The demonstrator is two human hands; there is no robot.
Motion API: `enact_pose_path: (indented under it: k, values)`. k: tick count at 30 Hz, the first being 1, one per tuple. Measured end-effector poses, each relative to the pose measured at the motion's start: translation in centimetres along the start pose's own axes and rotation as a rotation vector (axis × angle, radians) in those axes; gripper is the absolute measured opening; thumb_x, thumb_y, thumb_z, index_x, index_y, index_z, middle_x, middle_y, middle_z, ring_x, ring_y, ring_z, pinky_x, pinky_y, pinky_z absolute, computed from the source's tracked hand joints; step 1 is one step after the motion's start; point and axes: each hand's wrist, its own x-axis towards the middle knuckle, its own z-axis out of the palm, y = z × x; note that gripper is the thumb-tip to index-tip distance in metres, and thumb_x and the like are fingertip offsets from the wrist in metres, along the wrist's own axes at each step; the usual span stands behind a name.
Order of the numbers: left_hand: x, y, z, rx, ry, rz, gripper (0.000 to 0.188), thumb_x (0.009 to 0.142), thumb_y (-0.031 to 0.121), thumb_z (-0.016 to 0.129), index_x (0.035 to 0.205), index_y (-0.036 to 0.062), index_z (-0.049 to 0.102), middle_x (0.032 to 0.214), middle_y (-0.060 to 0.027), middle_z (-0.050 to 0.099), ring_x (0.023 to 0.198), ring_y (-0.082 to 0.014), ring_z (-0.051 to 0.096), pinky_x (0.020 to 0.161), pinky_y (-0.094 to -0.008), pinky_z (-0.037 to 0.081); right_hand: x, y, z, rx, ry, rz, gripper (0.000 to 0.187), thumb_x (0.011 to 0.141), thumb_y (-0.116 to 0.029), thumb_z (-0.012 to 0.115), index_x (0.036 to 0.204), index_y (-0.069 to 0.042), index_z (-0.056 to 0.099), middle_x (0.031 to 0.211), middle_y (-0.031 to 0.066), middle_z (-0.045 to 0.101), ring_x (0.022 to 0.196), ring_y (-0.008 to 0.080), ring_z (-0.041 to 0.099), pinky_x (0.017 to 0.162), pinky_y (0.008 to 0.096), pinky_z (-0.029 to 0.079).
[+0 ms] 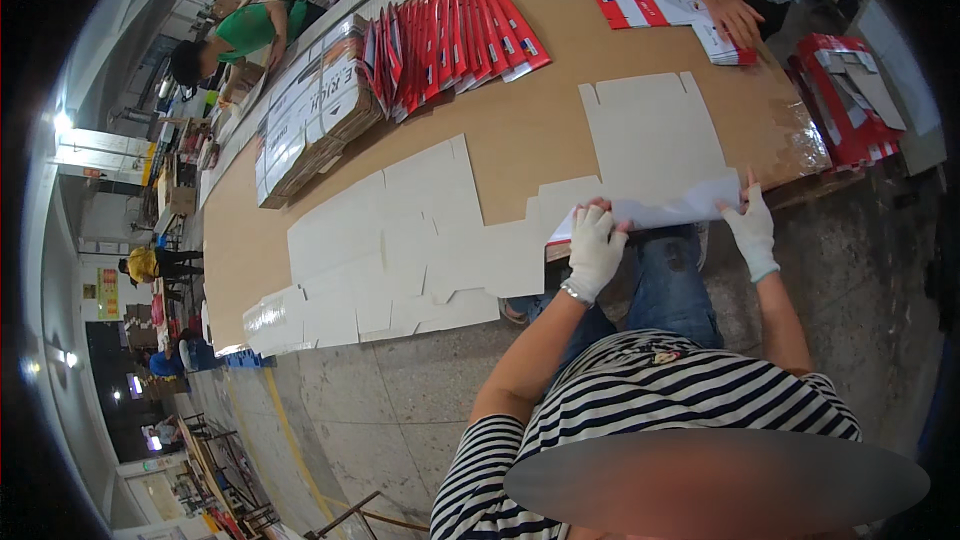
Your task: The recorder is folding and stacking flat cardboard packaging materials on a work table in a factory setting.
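Observation:
A flat grey-white cardboard box blank (655, 130) lies before me at the table's near edge. Its near strip is folded up, showing a glossy white side and a bit of red at the left end. My left hand (597, 252), in a white fingerless glove, closes over the left end of that fold with its fingers bent. At the fold's right end, my right hand (752, 232), gloved alike, grips the cardboard between thumb and fingers. The undersides of both grips are hidden.
More overlapping blanks (390, 240) cover the near left. Beyond stand a strapped cardboard bundle (315, 110) and a row of red-and-white folded cartons (455, 45). Across the table, a co-worker's hands (730, 12) rest on a red-and-white carton. Red cartons (850, 95) are piled at the right edge.

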Motion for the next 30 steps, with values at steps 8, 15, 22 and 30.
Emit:
enact_pose_path:
  k: [8, 15, 22, 30]
  values:
    - [1.0, 0.0, 3.8, 0.582, -0.145, 0.078, 0.057, 0.084, 0.019, 0.055, 0.139, 0.0092, 0.044, 0.146, -0.007, 0.04, 0.141, -0.0272, 0.028, 0.11, -0.0658, 0.014, -3.7, 4.8, 3.6, 0.627, 0.232, 0.175, 0.055, 0.087, -0.016, 0.069, 0.135, -0.004, 0.044, 0.12, 0.0059, 0.055, 0.097, 0.0149, 0.054, 0.08, 0.0308, 0.048]
    - [0.7, 3.1, 4.4, 0.481, -0.243, 0.328, 0.083, 0.08, 0.042, 0.06, 0.144, -0.003, 0.032, 0.154, -0.0176, 0.025, 0.144, -0.0341, 0.018, 0.113, -0.0626, 0.008, -7.8, 1.0, 11.6, 0.929, -0.15, 0.304, 0.022, 0.094, -0.023, 0.058, 0.104, -0.004, 0.065, 0.091, 0.0009, 0.063, 0.084, 0.0069, 0.055, 0.071, 0.0271, 0.046]
    - [-0.8, 1.6, 0.0, 0.471, -0.308, 0.128, 0.098, 0.072, 0.05, 0.069, 0.144, -0.0026, 0.03, 0.154, -0.0178, 0.024, 0.144, -0.0336, 0.018, 0.115, -0.0578, 0.011, -4.3, -0.7, 7.3, 0.222, 0.117, -0.257, 0.028, 0.094, -0.012, 0.058, 0.116, 0.005, 0.057, 0.105, 0.0175, 0.065, 0.097, 0.0293, 0.062, 0.088, 0.0362, 0.047]
    - [-3.8, 1.8, -3.6, 0.454, -0.398, 0.117, 0.092, 0.067, 0.053, 0.073, 0.137, 0.001, 0.043, 0.136, -0.0166, 0.047, 0.134, -0.0328, 0.034, 0.114, -0.0571, 0.014, 0.6, -1.9, 7.9, -0.388, 0.009, -0.98, 0.052, 0.086, -0.007, 0.049, 0.138, -0.001, 0.046, 0.142, 0.0143, 0.046, 0.133, 0.0308, 0.043, 0.111, 0.0444, 0.032]
